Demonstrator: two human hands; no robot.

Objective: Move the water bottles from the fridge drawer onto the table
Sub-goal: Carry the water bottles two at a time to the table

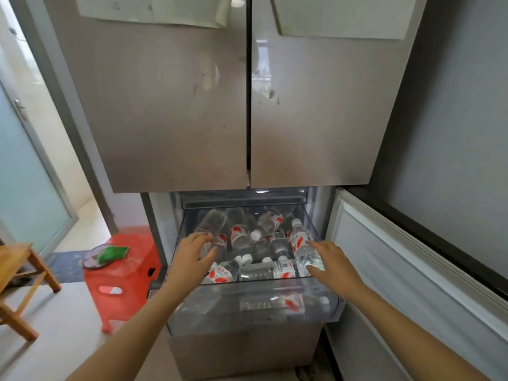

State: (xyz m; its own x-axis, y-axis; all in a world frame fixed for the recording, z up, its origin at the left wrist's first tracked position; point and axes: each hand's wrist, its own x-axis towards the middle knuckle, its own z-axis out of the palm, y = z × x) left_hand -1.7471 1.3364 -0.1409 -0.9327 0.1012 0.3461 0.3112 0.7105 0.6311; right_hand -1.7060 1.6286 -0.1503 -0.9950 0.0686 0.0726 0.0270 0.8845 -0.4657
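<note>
L hand [196, 253]: curled round near end of left bottle [213, 224], thumb on one side, fingers over the top. Reads as a grip; bottle not lifted out.
R hand [331, 261]: fingers fairly straight, laid on right bottle [301, 244], thumb by its near end. Not wrapped afaict.
water bottles [255, 243]: all in fridge drawer [192, 317], pulled out, low centre. Loose pile on their sides, caps pointing every way. None on a table.
look: clear ribbed plastic, white caps, red/white labels. Prob full + cold, maybe damp, so slick.
risk 1: pull one from the pile and its neighbours roll/shift. Could trap fingers or send one over the near wall.
risk 2: R flat fingers = weak hold. Bottle slips if lifted before a wrap.
risk 3: one bottle per hand means no spare hand if either slides.
risk 4: lower door [398, 270] open on right, red stool [121, 273] left of drawer. Bump risk on the turn.
table: wooden frame [19, 270] far left, edge only. Cant tell if it's the target.
</note>
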